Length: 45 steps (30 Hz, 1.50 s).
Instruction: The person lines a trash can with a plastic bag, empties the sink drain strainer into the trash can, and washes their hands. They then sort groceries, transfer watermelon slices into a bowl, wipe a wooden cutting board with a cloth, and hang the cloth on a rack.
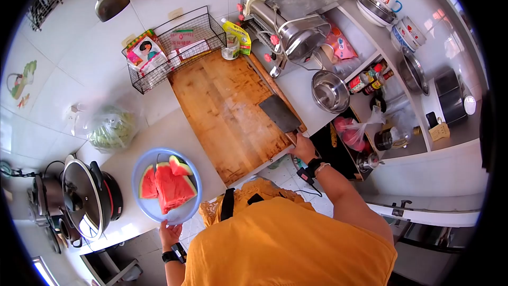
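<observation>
Watermelon, divided into at least three pieces, in a pale blue bowl on the surface, to the left of the cutting board. Cutting appears well advanced: a large block and smaller pieces lie together within the rim, flesh exposed. Green rind remains along several edges, and the pieces are coarse; finer division and rind removal are, by this view, undone. The left hand touches the near rim of the bowl; whether its fingers pinch the rim or merely support it, one cannot tell. The fingers of the right hand are closed around the handle of a cleaver, whose broad blade is over the board's right side, well apart from the fruit.
</observation>
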### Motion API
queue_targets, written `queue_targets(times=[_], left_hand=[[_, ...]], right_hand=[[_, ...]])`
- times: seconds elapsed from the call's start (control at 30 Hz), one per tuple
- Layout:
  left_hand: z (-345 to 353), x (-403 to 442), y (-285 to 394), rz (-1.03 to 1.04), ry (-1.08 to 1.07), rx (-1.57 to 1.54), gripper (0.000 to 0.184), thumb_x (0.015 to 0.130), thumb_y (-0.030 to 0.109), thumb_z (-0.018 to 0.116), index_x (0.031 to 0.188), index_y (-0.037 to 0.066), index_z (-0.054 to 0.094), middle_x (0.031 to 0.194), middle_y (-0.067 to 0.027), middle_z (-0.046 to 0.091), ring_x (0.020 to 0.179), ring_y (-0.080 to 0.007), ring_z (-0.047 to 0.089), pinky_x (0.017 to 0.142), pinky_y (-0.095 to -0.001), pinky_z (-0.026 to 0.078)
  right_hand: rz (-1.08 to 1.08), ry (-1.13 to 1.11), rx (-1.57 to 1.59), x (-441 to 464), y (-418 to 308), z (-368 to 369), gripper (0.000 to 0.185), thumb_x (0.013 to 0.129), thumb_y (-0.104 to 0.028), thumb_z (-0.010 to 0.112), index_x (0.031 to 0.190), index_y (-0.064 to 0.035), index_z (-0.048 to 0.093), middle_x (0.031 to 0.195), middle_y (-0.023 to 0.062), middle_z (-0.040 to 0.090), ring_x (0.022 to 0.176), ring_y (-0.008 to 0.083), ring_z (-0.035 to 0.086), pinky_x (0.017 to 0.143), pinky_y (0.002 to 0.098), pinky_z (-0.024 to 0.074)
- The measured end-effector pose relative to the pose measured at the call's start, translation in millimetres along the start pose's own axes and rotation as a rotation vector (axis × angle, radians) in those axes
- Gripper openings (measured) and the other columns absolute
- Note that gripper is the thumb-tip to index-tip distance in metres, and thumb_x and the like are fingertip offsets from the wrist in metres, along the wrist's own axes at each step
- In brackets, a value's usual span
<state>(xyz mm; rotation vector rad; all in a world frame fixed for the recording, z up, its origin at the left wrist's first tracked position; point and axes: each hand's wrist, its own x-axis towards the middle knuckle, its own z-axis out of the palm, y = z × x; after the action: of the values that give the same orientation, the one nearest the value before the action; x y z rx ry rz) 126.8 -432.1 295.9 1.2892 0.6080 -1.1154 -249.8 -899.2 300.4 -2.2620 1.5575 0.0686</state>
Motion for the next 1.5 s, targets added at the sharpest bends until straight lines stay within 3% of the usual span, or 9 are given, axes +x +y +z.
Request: queue_targets(times=[0.3, 0.47, 0.57, 0.73, 0.87, 0.97, 1.17, 1.37, 1.5], left_hand=[[-7, 15, -7, 0.019, -0.022, -0.026, 0.038, 0.079, 0.034, 0.048, 0.108, 0.01, 0.051, 0.098, -0.0103, 0.061, 0.085, -0.0274, 0.062, 0.071, -0.0381, 0.052], [-2, 14, -10, 0.014, -0.049, -0.078, 0.038, 0.081, 0.038, 0.048, 0.111, 0.013, 0.05, 0.105, -0.0078, 0.06, 0.095, -0.0235, 0.06, 0.078, -0.0399, 0.049], [5, 13, -14, 0.012, -0.018, -0.08, 0.038, 0.083, 0.039, 0.048, 0.111, 0.013, 0.05, 0.106, -0.0072, 0.06, 0.095, -0.0234, 0.059, 0.079, -0.0399, 0.048], [20, 11, -21, 0.084, -0.06, -0.141, 0.026, 0.083, 0.016, 0.049, 0.108, 0.01, 0.048, 0.098, -0.0109, 0.061, 0.088, -0.0273, 0.061, 0.07, -0.04, 0.052], [23, 18, -28, 0.241, 0.096, -0.147, 0.019, 0.075, 0.008, 0.05, 0.094, 0.006, 0.05, 0.074, -0.009, 0.057, 0.057, -0.0211, 0.057, 0.044, -0.0351, 0.049], [19, 27, -35, 0.269, 0.208, -0.117, 0.013, 0.074, 0.006, 0.05, 0.086, 0.003, 0.051, 0.063, -0.0089, 0.053, 0.044, -0.0201, 0.052, 0.035, -0.0313, 0.044], [57, -19, -28, 0.278, 0.169, -0.181, 0.024, 0.075, 0.006, 0.048, 0.099, 0.004, 0.049, 0.062, -0.0102, 0.057, 0.051, -0.0185, 0.058, 0.042, -0.0267, 0.047], [27, -74, -24, 0.272, 0.249, -0.233, 0.057, 0.084, 0.038, 0.056, 0.124, 0.005, 0.033, 0.118, -0.0203, 0.046, 0.084, -0.0273, 0.061, 0.072, -0.035, 0.053], [-59, -110, -72, 0.314, 0.414, -0.441, 0.059, 0.083, 0.034, 0.058, 0.129, 0.009, 0.029, 0.123, -0.0177, 0.042, 0.093, -0.0307, 0.057, 0.076, -0.0411, 0.05]], right_hand=[[0.106, 0.169, 0.32, 7, 37, -24, 0.032, 0.066, -0.023, 0.071, 0.082, 0.0018, 0.059, 0.072, 0.0217, 0.059, 0.073, 0.037, 0.058, 0.066, 0.0416, 0.0454], [0.215, 0.22, 0.367, 33, 54, -15, 0.057, 0.078, -0.052, 0.05, 0.075, 0.0038, 0.059, 0.073, 0.0229, 0.059, 0.073, 0.0404, 0.057, 0.065, 0.0424, 0.0433], [0.255, 0.271, 0.338, 48, 66, -6, 0.055, 0.081, -0.05, 0.047, 0.075, 0.0035, 0.059, 0.073, 0.0231, 0.059, 0.074, 0.0408, 0.056, 0.066, 0.0441, 0.0426], [0.183, 0.343, 0.28, 49, 62, -11, 0.045, 0.086, -0.044, 0.043, 0.084, 0.0, 0.053, 0.078, 0.0223, 0.059, 0.078, 0.0406, 0.055, 0.067, 0.0466, 0.0422], [-0.022, 0.358, -0.096, 58, 70, -10, 0.037, 0.085, -0.035, 0.047, 0.079, 0.0009, 0.055, 0.082, 0.0231, 0.055, 0.08, 0.0407, 0.052, 0.071, 0.047, 0.0414], [-0.251, 0.459, 0.1, 58, 44, -26, 0.02, 0.082, -0.02, 0.054, 0.087, -0.0008, 0.052, 0.092, 0.0169, 0.05, 0.081, 0.0353, 0.051, 0.07, 0.0421, 0.0429], [-0.499, 0.058, 0.5, 60, -56, -41, 0.016, 0.077, -0.002, 0.054, 0.092, -0.0002, 0.051, 0.092, 0.0105, 0.048, 0.077, 0.0202, 0.053, 0.066, 0.0285, 0.0442], [-0.826, -0.348, 0.533, 14, -157, -25, 0.02, 0.076, -0.001, 0.055, 0.096, -0.0002, 0.053, 0.093, 0.0085, 0.052, 0.076, 0.0165, 0.055, 0.068, 0.0261, 0.0461], [-0.83, -0.902, 0.614, -44, -210, 4, 0.019, 0.077, -0.002, 0.056, 0.096, -0.0005, 0.055, 0.083, 0.0041, 0.057, 0.076, 0.0113, 0.054, 0.068, 0.0233, 0.0444]])
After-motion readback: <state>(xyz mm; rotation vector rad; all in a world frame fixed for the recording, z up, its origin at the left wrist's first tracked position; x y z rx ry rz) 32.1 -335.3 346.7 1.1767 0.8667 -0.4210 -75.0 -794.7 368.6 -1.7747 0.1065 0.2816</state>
